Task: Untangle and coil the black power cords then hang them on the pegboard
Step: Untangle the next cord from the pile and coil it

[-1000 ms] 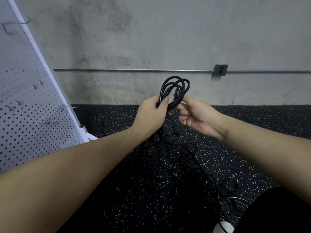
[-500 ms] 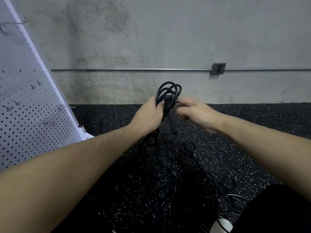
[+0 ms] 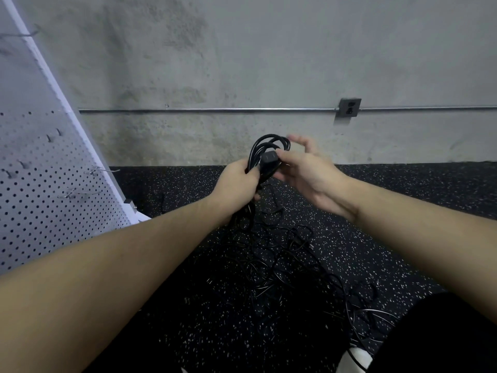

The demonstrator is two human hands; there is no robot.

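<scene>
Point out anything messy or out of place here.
The tangled black power cords sprawl across the speckled floor in knotted loops instead of hanging on the pegboard. Only one coiled cord is tidy, held in both hands.

The pegboard point(image 3: 40, 200) leans at the left, with wire hooks point(image 3: 105, 170) jutting out from its face toward the open side. Between the pegboard and the tangle of cords point(image 3: 290, 265), bare floor point(image 3: 188, 184) leaves a way through. Beyond the tangle stands the concrete wall point(image 3: 269, 63), carrying a conduit pipe point(image 3: 201, 110) and an outlet box point(image 3: 349, 107).
</scene>
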